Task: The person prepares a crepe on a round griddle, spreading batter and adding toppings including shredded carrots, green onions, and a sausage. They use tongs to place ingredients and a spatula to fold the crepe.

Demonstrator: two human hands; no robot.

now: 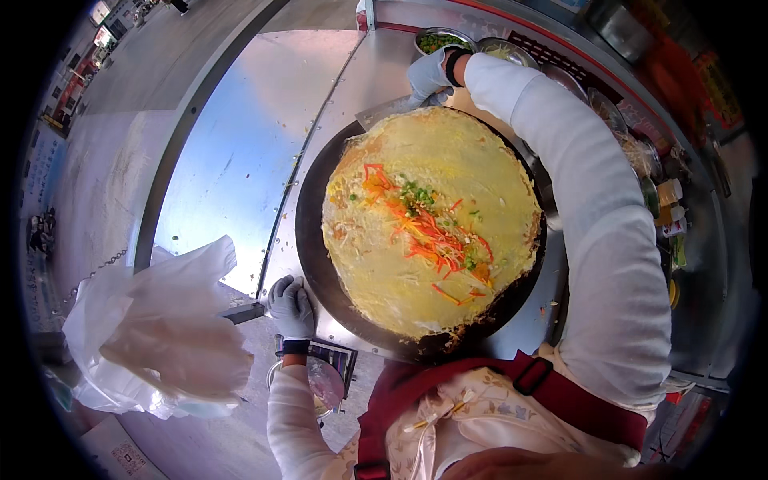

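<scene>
A big round pancake [368,264], coated in yellow egg, covers most of a dark round griddle [310,240]. Shredded carrot [432,238] and chopped green onion [417,196] run in a diagonal band across its middle. At the far rim, my gloved right hand [430,78] is closed on a flat metal scraper [382,111]. The scraper's blade lies at the pancake's far left edge; its handle is mostly hidden by the fingers. My gloved left hand [291,308] rests at the counter's near left edge, fingers curled in, with nothing seen in them.
Bowls of chopped greens [442,41] and shredded vegetables [507,53] line the far right side. Bottles [670,204] stand farther along it. White plastic bags [160,336] hang at the left beside a metal frame bar [172,136]. Crumbs dot the metal counter [336,104].
</scene>
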